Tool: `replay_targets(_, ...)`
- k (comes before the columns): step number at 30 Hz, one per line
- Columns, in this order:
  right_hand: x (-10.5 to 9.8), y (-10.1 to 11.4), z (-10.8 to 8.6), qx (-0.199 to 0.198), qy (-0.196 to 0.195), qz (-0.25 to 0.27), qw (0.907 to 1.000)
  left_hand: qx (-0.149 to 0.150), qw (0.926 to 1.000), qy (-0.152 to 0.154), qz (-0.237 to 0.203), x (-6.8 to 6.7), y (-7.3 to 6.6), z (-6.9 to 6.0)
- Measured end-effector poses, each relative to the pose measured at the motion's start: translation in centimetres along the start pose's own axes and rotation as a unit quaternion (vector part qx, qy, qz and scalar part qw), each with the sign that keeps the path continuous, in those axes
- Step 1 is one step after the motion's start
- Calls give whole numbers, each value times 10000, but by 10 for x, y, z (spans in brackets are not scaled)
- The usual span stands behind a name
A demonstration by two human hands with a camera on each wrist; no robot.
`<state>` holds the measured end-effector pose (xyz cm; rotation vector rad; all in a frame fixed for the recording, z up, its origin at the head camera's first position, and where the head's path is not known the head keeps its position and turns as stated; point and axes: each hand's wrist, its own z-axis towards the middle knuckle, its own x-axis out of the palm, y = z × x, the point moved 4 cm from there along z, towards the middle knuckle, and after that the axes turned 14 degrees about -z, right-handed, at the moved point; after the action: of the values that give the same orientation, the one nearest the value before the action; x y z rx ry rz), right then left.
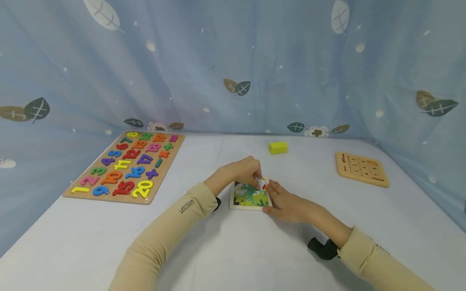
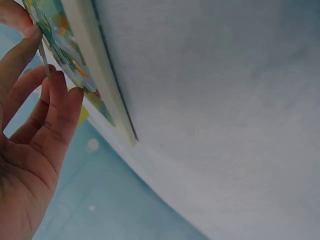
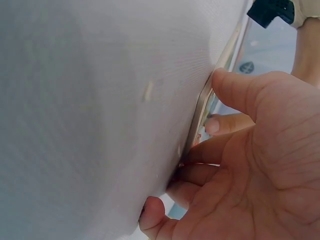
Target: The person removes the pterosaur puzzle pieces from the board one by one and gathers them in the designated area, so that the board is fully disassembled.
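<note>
A small jigsaw puzzle board [image 1: 251, 196] with a green dinosaur picture and a pale wooden rim lies on the table in the head view. My left hand [image 1: 244, 170] is over its upper part. In the left wrist view, that hand pinches a thin puzzle piece [image 2: 44, 59], tilted on edge against the picture. Its printed face is mostly hidden. My right hand [image 1: 289, 204] rests along the board's right side, thumb near the lower corner and fingers farther up. In the right wrist view, its thumb and fingers touch the board's rim [image 3: 197, 117].
A wooden board with colourful numbers [image 1: 123, 167] lies at the left. Behind the puzzle stands a yellow-green block [image 1: 278, 147]. A wooden number-tile board [image 1: 362, 169] lies at the right. A blue leaf-print curtain [image 1: 204, 60] hangs behind the white table [image 1: 225, 250].
</note>
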<state>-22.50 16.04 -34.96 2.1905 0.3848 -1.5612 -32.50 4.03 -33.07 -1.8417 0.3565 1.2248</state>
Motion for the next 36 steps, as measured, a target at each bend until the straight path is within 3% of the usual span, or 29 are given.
replay_targets(5,0,0,0,-66,-39,-41,10000,88,9998,-118,-103,-5,1,-8)
replay_targets(12,-5,-1,2,-104,-178,-98,9997,-103,9983,-518,-262,-29,13,-44)
replay_targets(17,-4,0,1,-122,-278,-34,9995,-159,9974,-639,-307,-30,24,-65)
replay_targets(25,3,0,-1,-48,-190,85,9998,-255,9973,-586,-352,-23,34,-79)
replay_targets(36,-2,-3,-7,3,-312,-99,9995,-350,9968,-660,-270,-29,43,-93)
